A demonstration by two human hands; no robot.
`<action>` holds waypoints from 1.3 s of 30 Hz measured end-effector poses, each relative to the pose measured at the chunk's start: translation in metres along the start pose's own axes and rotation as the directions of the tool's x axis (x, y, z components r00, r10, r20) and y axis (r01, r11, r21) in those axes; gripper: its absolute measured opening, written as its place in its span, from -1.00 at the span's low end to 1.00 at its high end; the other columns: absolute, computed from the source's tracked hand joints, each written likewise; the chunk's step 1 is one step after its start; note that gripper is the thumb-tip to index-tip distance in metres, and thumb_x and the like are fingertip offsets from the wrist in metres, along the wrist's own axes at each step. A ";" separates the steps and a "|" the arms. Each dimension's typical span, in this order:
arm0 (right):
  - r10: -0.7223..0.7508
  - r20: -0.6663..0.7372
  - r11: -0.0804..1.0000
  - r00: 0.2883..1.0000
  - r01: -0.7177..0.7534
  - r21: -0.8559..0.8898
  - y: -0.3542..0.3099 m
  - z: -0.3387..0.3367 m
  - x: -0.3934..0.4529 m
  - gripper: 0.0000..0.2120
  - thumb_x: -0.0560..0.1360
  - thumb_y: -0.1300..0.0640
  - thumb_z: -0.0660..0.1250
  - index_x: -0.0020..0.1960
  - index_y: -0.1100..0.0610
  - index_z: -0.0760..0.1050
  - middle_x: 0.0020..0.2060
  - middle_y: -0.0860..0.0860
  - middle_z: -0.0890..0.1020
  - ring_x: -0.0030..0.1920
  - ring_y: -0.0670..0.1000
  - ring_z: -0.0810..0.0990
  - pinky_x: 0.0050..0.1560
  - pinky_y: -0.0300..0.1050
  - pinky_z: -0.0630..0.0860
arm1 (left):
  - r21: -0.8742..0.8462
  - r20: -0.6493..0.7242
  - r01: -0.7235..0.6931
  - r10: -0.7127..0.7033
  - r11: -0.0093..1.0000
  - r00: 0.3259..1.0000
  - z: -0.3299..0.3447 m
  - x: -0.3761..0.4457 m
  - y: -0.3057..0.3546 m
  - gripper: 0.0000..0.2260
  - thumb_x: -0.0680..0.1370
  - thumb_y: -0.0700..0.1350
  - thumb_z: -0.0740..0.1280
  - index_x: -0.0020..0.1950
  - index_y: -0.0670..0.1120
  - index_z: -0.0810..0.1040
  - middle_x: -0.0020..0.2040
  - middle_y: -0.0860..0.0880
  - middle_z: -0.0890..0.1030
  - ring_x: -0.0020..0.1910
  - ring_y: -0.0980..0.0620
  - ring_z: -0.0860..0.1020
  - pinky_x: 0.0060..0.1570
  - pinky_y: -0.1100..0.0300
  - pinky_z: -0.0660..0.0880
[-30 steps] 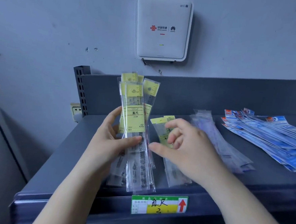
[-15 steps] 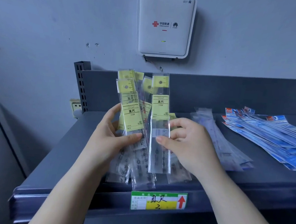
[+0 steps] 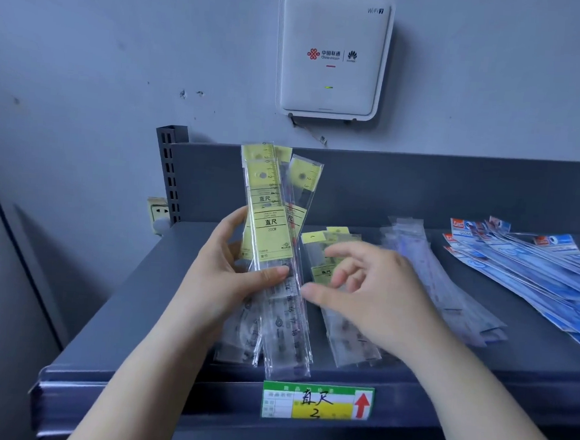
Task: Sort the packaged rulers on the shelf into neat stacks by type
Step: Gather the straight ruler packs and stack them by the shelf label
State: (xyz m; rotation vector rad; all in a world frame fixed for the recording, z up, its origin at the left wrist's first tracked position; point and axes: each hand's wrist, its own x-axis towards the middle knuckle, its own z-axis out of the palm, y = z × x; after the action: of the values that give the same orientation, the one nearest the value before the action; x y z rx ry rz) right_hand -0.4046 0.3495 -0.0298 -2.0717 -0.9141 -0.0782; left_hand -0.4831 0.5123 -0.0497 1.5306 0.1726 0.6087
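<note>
The left hand (image 3: 233,277) grips a fanned bundle of yellow-labelled rulers (image 3: 272,239) upright at mid-length, while the right hand (image 3: 362,293), loosely curled and empty, hovers just beside it over more loose rulers (image 3: 323,256); light, stiff, slick-sleeved, they are probably best pinched across the middle.

I count two hands: left hand (image 3: 233,277), right hand (image 3: 372,294). Yellow-label rulers fanned in the left hand (image 3: 270,232): at least three, exact number unclear. Yellow-label rulers lying on the shelf (image 3: 327,253): at least two. One clear-pack pile (image 3: 429,274), one blue-pack pile (image 3: 532,271). One shelf label (image 3: 317,402), one router (image 3: 332,54).
</note>
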 end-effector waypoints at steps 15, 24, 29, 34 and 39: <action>0.017 -0.105 0.994 0.994 -0.006 0.106 0.002 0.008 0.002 -0.70 0.34 -0.01 0.49 -0.08 -0.05 0.39 -0.52 -0.03 0.57 -0.42 -0.10 0.50 -0.28 -0.30 0.41 | 0.002 -0.004 -0.029 0.029 1.000 1.000 -0.001 -0.001 0.000 -0.22 0.19 -0.22 0.48 0.38 0.06 0.35 0.08 -0.12 0.65 -0.02 -0.14 0.65 0.00 -0.07 0.58; 0.116 -0.120 0.947 0.986 -0.147 -0.287 0.026 -0.007 0.001 -0.49 0.31 -0.10 0.49 0.18 0.07 0.46 -0.30 -0.11 0.51 -0.12 0.00 0.52 -0.13 -0.13 0.46 | -0.006 -0.017 -0.024 0.024 1.000 1.000 -0.001 -0.001 0.000 -0.22 0.17 -0.24 0.47 0.37 0.06 0.36 0.06 -0.14 0.66 -0.03 -0.15 0.64 -0.02 -0.06 0.59; -0.018 -0.088 0.998 0.996 0.012 -0.066 0.000 -0.005 0.001 -0.53 0.29 -0.15 0.47 0.15 -0.06 0.48 -0.39 -0.08 0.54 -0.33 -0.14 0.50 -0.24 -0.28 0.41 | -0.009 -0.020 -0.033 0.033 0.999 0.999 0.001 -0.002 0.001 -0.24 0.17 -0.23 0.48 0.34 0.06 0.37 0.05 -0.15 0.65 -0.05 -0.13 0.64 -0.04 -0.03 0.60; -0.071 -0.024 0.996 0.997 0.072 0.054 -0.021 0.022 0.002 -0.54 0.23 -0.12 0.52 0.02 -0.08 0.39 -0.33 -0.08 0.56 -0.32 -0.15 0.52 -0.22 -0.22 0.53 | 0.001 -0.012 -0.048 0.048 0.999 0.999 0.001 -0.003 0.002 -0.29 0.21 -0.27 0.53 0.30 0.08 0.39 0.02 -0.15 0.67 -0.11 -0.09 0.65 -0.10 0.04 0.61; -0.010 -0.051 0.979 0.999 0.020 0.201 -0.015 0.027 0.009 -0.65 0.28 0.04 0.54 -0.04 -0.05 0.45 -0.42 -0.08 0.57 -0.45 -0.19 0.47 -0.29 -0.27 0.49 | -0.018 -0.020 -0.042 0.042 0.999 0.999 0.000 -0.004 0.002 -0.26 0.24 -0.24 0.47 0.38 0.03 0.34 0.05 -0.16 0.65 -0.07 -0.13 0.64 -0.10 0.03 0.62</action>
State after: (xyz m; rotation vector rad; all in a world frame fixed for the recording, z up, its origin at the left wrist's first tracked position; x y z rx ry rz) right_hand -0.4148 0.3798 -0.0340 -1.8673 -0.8710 -0.0430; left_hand -0.4867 0.5104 -0.0487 1.5140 0.1499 0.6570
